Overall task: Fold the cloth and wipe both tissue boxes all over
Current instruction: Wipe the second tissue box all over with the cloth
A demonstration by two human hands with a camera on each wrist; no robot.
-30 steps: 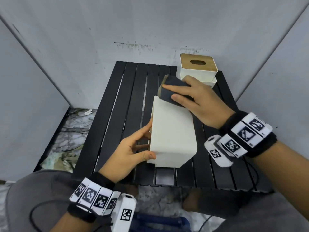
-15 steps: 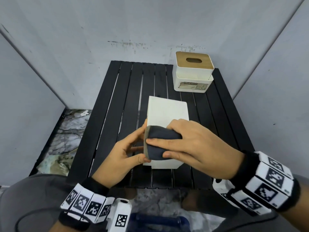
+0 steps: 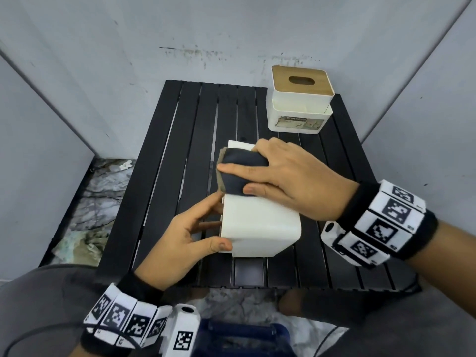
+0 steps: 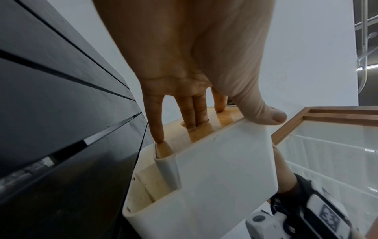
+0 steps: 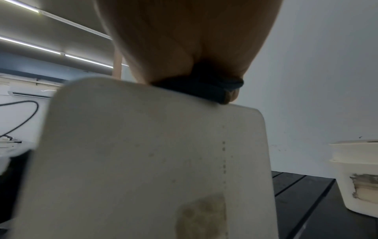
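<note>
slatted table (image 3: 190, 140) | tipped tissue box (image 3: 260, 228) centre | upright tissue box (image 3: 298, 104) far-right

**Hidden and unreadable parts**

The right hand (image 3: 296, 181) is covering part of the cloth (image 3: 242, 173), and both are masking the far upper face of the near tissue box (image 3: 260, 222). Two fingertips of the left hand (image 3: 180, 243) are disappearing into its slot (image 4: 183, 124). The label (image 3: 300, 123) on the far tissue box (image 3: 300, 104) is blurring beyond reading, and the right wrist view is cropping that box.

The tipped tissue box (image 3: 260, 222) and the far tissue box (image 3: 298, 109) are smooth matt white plastic with wooden lids (image 3: 301, 79). The cloth (image 3: 239, 171) is soft dark fabric; the tabletop (image 3: 180, 155), matt black slats.
</note>
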